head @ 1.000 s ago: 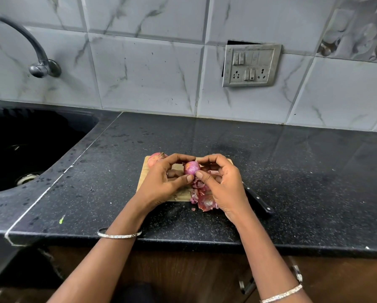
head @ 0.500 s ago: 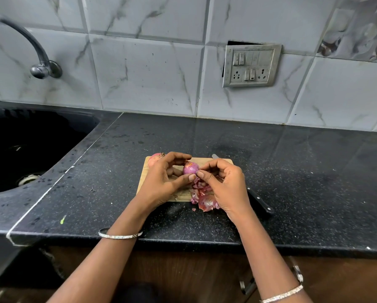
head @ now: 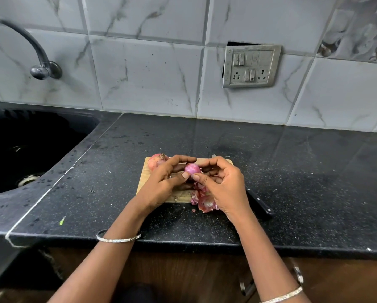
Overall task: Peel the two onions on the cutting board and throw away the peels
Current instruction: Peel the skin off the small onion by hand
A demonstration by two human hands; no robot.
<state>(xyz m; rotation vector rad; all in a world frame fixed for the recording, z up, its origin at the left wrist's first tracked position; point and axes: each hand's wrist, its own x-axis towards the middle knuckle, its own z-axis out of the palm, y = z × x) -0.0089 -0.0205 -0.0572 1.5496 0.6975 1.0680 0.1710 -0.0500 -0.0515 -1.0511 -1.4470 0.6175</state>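
Unpeeled pink-brown round onion (head: pixel 157 161) lies at the far left corner of the pale wooden cutting board (head: pixel 146 182), just behind the left hand (head: pixel 163 182). That hand curls thumb and fingers round the small glossy purple onion (head: pixel 192 168), held above the board's middle. The right hand (head: pixel 224 184) meets this onion from the right, fingers curled over its top and thumb tip on its near side. Its long axis cannot be told. Loose pink peels (head: pixel 205 202) lie beneath the right hand, and a black-handled knife (head: pixel 259 203) lies just right of them. The left hand appears nearer the unpeeled onion.
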